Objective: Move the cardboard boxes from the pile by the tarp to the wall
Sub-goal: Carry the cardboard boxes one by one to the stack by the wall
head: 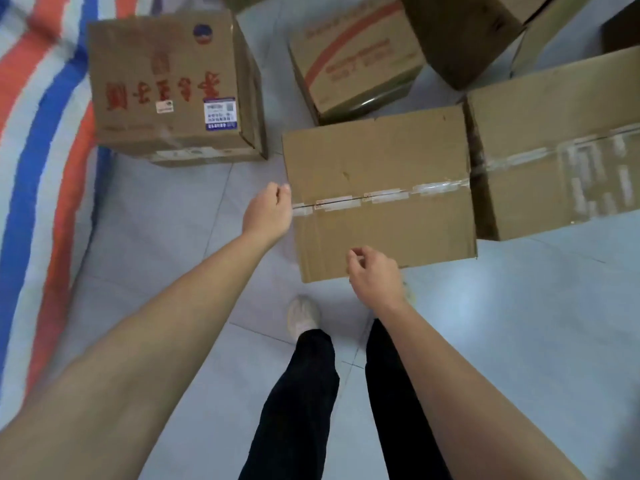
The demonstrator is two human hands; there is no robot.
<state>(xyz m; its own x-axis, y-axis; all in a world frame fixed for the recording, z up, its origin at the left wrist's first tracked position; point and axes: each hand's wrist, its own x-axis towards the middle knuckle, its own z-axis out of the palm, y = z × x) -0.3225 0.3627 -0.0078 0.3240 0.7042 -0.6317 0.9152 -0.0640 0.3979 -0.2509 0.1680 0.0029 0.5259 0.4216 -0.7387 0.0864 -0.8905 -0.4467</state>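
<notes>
Cardboard box [377, 188] on open tile [156, 220]: left hand [268, 209] curled at left edge, grip unclear; right hand [375, 275] slack at near edge.

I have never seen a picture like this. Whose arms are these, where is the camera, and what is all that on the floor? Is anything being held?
There is no machine here. These are a person's two bare arms, seen by one wide-angle camera worn on their head and looking down. That is why their dark trousers and a pale shoe show below.

Several cardboard boxes stand on the pale tiled floor. The nearest is a plain taped box. The left hand is at its left edge, by the tape seam. The right hand is over its near edge. Both hands have loosely curled fingers, and neither seems to grip the box yet.

To the left, a box with red print stands by a red, white and blue striped tarp. More boxes stand behind and to the right.
</notes>
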